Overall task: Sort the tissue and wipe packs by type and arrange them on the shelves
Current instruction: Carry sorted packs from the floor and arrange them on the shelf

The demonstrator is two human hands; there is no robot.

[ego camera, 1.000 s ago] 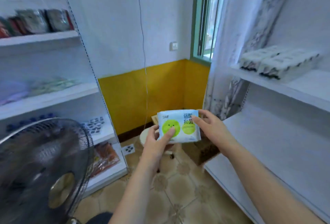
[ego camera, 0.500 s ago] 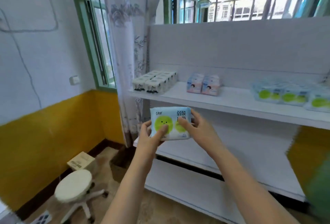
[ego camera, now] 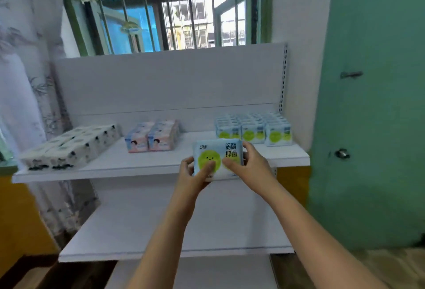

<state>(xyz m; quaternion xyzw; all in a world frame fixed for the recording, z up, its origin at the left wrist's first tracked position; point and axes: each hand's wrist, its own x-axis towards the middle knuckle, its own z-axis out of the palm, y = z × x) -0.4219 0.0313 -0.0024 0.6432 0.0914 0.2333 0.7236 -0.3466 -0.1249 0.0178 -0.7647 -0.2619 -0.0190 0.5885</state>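
Both hands hold one wipe pack [ego camera: 218,153], pale blue with a green smiley circle, in front of the top shelf [ego camera: 149,165]. My left hand [ego camera: 194,173] grips its lower left edge, thumb on the green circle. My right hand [ego camera: 249,162] grips the right side, thumb across the front. On the shelf behind stand several matching blue-and-green packs [ego camera: 254,128] at the right, pink-and-blue packs [ego camera: 153,136] in the middle, and white packs with black marks [ego camera: 71,147] at the left.
A white middle shelf [ego camera: 174,226] lies bare below the top one. A barred window [ego camera: 170,12] is above the shelf unit, a patterned curtain [ego camera: 25,104] hangs at the left, and a green door [ego camera: 372,104] stands at the right.
The view has swung right, from the corner with a stool to facing the shelf unit. Both hands keep the same hold on the pack, which is now close to the matching packs.
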